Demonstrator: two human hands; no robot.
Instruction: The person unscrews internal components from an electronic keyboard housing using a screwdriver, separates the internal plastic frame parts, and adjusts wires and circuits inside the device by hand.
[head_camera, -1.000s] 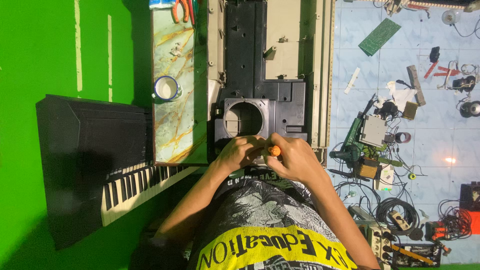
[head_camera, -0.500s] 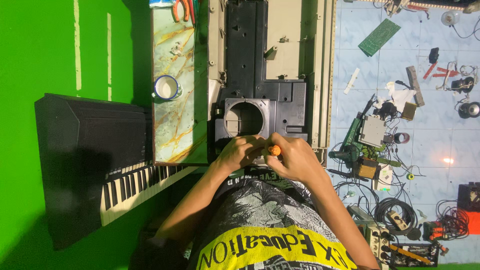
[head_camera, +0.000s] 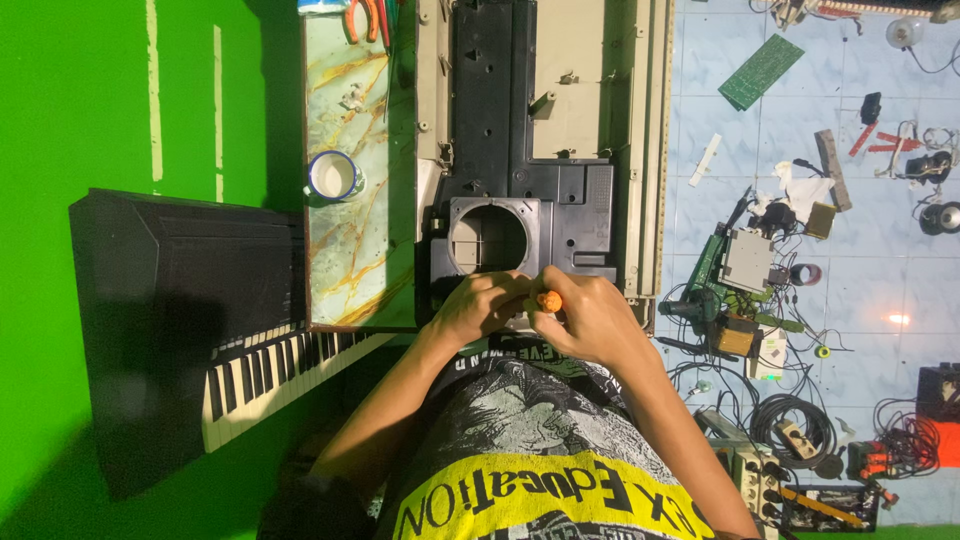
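We work at the near edge of the black plastic chassis (head_camera: 520, 150) on the bench, right hand (head_camera: 590, 320) clamped around an orange-handled screwdriver (head_camera: 549, 300), left hand (head_camera: 480, 305) curled close beside it, steadying. Best, we judge: keep the tool upright, press firmly, turn slowly.

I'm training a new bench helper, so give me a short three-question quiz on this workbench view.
1. True or false: both hands meet at the near edge of the black plastic chassis.
2. What colour is the tool handle between the left hand and the right hand?
3. Where does the white cup stand? A) on the tiled floor B) on the marbled board C) on the piano keyboard

Key: 1 true; 2 orange; 3 B.
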